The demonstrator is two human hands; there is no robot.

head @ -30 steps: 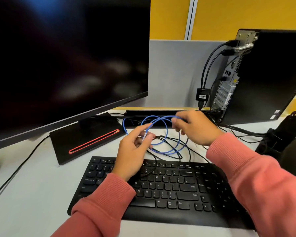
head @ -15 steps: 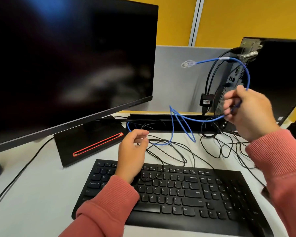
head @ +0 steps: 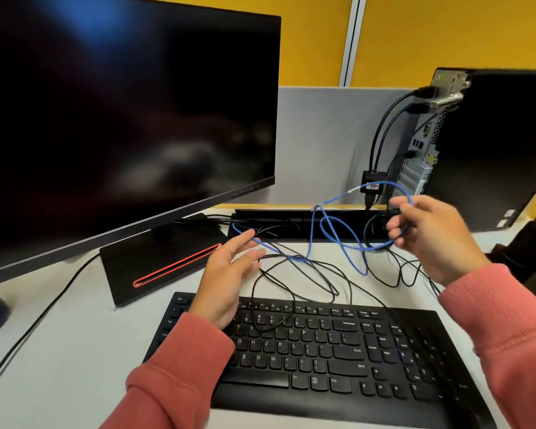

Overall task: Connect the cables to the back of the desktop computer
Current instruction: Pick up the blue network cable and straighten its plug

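Presently, the right hand (head: 430, 233) grips the blue cable (head: 331, 230), fingers curled round a raised loop just left of the desktop computer (head: 492, 144). From there the cable sags in loops to the desk left of the computer, over a tangle of black cables (head: 294, 274). The left hand (head: 229, 274) hovers farther left with fingers relaxed and spread, holding nothing, above the keyboard (head: 322, 351). Two black cables are plugged into the computer's rear panel.

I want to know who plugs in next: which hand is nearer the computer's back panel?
Right. The right hand holds the blue cable just below the back panel; the left hand hovers farther left.
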